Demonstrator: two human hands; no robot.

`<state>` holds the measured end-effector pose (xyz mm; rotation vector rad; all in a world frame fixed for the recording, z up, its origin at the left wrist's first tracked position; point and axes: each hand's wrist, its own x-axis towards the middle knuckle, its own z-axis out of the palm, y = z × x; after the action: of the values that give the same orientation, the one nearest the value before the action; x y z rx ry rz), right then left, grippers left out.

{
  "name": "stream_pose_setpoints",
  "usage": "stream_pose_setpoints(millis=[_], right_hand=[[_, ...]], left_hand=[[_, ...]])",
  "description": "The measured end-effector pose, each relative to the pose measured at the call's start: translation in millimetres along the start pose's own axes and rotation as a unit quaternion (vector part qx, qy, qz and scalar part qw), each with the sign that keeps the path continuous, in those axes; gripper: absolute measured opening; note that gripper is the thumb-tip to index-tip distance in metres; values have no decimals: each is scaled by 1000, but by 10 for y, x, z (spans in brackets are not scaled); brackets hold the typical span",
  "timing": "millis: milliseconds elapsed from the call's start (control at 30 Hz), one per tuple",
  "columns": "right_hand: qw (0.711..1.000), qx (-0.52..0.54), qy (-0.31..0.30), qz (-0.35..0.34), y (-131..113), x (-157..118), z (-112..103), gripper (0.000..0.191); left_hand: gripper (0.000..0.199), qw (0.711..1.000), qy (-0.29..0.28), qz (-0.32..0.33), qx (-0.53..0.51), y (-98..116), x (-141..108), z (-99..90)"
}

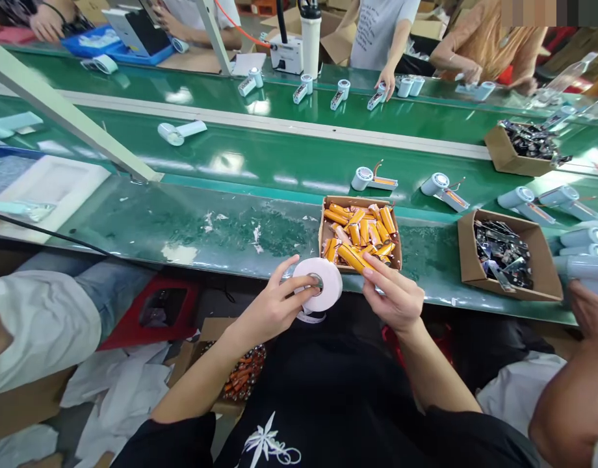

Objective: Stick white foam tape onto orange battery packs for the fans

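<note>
My left hand [279, 302] grips a roll of white tape [328, 286], with fingertips pushed into its core. In my right hand [394, 292] is an orange cylindrical battery [351, 258], pinched between thumb and fingers at its right end. Its left end lies just above the tape roll; whether they touch I cannot tell. Right behind both hands stands a small cardboard box [399, 250] of orange batteries [362, 227], several with white tape on them.
Light blue fan bodies [362, 179] lie along the green conveyor [279, 166]. A cardboard box [467, 260] of dark parts stands to the right. White scraps [257, 237] dot the ledge. A slanted metal post [84, 123] crosses at left. Co-workers sit on both sides and opposite.
</note>
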<state>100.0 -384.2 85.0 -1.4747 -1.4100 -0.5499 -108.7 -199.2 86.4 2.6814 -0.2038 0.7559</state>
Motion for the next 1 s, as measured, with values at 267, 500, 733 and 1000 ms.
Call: stream_pose_setpoints(millis=[267, 500, 733, 1000], right_hand=[[890, 331, -85, 301, -101, -343, 76, 54], [714, 415, -303, 476, 251, 158, -102, 35], [718, 429, 144, 529, -135, -31, 398, 41], [795, 356, 264, 414, 413, 307, -318, 37]], left_hand=[[41, 995, -53, 20, 79, -29, 28, -95], [29, 972, -92, 125, 176, 0, 333, -309], [28, 975, 3, 0, 221, 211, 421, 48], [21, 998, 12, -35, 51, 368, -123, 521]])
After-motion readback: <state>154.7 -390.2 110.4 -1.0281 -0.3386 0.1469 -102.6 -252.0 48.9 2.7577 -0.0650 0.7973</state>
